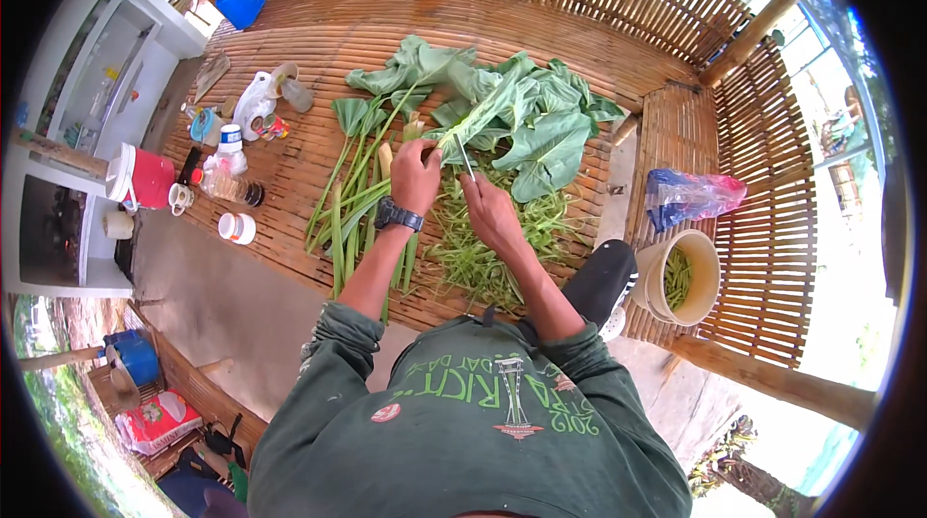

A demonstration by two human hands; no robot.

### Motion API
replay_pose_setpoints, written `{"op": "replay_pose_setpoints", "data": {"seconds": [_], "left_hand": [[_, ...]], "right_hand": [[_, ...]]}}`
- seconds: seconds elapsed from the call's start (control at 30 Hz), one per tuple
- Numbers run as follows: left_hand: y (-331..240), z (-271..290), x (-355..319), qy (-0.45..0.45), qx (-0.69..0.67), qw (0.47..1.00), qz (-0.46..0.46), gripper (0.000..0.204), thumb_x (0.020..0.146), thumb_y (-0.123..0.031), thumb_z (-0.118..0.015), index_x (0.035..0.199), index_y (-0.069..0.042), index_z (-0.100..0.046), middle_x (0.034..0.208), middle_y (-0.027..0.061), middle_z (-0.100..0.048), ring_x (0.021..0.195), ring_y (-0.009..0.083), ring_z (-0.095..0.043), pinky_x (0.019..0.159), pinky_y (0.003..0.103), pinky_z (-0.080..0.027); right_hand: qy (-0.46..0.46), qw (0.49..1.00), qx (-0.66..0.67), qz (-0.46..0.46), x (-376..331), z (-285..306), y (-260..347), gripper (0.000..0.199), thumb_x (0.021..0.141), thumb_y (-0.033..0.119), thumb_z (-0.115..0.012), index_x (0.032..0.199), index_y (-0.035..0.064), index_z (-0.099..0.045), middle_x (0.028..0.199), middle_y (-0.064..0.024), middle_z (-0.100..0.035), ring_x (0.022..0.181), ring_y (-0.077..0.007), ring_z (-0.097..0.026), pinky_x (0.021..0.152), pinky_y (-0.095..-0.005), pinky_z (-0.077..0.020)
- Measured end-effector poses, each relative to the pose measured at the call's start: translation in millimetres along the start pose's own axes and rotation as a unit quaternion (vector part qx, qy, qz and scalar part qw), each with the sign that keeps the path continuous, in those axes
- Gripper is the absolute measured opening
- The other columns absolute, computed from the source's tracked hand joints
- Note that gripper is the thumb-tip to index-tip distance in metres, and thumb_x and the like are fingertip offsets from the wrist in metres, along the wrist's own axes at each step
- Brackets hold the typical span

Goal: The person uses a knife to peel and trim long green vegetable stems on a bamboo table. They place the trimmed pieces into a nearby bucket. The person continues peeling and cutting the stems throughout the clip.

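Green shirt (435,431) is filling the foreground, bamboo platform (299,149) beyond!
Left hand (415,178) is pinching a leaf (485,116) over the greens (555,153), right hand (491,213) is gripping a knife (466,161) against it; slatted walls (763,199) are edging the platform, a bucket (650,274) is standing at right.

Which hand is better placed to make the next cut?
Likely the right hand: it holds the knife, its blade close to the leaf, while the left hand grips that leaf's end.

Slatted bamboo platform (319,45), bamboo slat walls (772,228), wooden posts (763,24), grey floor (193,267), white shelving (179,30), bright outdoor daylight
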State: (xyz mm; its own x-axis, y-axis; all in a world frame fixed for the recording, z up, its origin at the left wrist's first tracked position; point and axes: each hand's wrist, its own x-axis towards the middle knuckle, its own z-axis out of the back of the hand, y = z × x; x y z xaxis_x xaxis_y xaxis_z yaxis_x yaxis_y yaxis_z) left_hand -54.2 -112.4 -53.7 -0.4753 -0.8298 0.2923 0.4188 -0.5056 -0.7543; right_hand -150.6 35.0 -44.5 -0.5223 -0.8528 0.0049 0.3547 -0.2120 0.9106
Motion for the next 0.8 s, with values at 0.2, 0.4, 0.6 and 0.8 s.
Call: {"op": "replay_pose_setpoints", "data": {"seconds": [0.2, 0.4, 0.6, 0.8], "left_hand": [[-18.5, -27.6, 21.5, 0.000, -0.019, 0.996, -0.082, 0.016, 0.092, -0.010, -0.072, 0.102, 0.002, -0.073, 0.099, 0.0182, -0.073, 0.089, 0.0339, -0.070, 0.081, 0.041, -0.054], [-27.1, -45.6, 40.3, -0.011, 0.005, 0.990, -0.143, 0.018, 0.093, -0.010, -0.072, 0.108, 0.000, -0.072, 0.103, 0.0172, -0.073, 0.092, 0.0345, -0.070, 0.082, 0.042, -0.055], [-31.8, -40.0, 49.0, 0.013, -0.075, 0.993, -0.088, 0.019, 0.097, -0.011, -0.069, 0.111, 0.001, -0.071, 0.106, 0.0176, -0.072, 0.096, 0.0339, -0.070, 0.084, 0.042, -0.055], [-14.8, -40.0, 27.3, 0.075, -0.138, 0.987, -0.035, 0.023, 0.098, -0.015, -0.068, 0.113, 0.001, -0.070, 0.108, 0.0167, -0.073, 0.095, 0.0317, -0.070, 0.084, 0.040, -0.055]], "right_hand": [[-0.038, 0.980, -0.147, 0.132, 36.9, -1.4, -35.8, 0.026, 0.110, 0.020, -0.045, 0.111, -0.0012, -0.060, 0.094, -0.0260, -0.064, 0.085, -0.0477, -0.064, 0.071, -0.0556, -0.0489], [-0.095, 0.957, -0.179, 0.209, 78.6, 17.2, -38.2, 0.027, 0.108, 0.022, -0.053, 0.112, -0.0036, -0.062, 0.086, -0.0264, -0.066, 0.078, -0.0461, -0.066, 0.067, -0.0554, -0.0496], [-0.180, 0.983, 0.010, -0.030, 76.7, 46.1, -2.6, 0.052, 0.100, 0.045, -0.070, 0.125, -0.0006, -0.066, 0.084, -0.0179, -0.072, 0.073, -0.0298, -0.067, 0.070, -0.0449, -0.0514], [-0.085, 0.875, 0.425, -0.216, 85.5, 27.5, -27.9, 0.030, 0.100, 0.033, -0.075, 0.095, 0.0086, -0.058, 0.062, 0.0057, -0.045, 0.044, -0.0045, -0.039, 0.039, -0.0247, -0.0311]]}}
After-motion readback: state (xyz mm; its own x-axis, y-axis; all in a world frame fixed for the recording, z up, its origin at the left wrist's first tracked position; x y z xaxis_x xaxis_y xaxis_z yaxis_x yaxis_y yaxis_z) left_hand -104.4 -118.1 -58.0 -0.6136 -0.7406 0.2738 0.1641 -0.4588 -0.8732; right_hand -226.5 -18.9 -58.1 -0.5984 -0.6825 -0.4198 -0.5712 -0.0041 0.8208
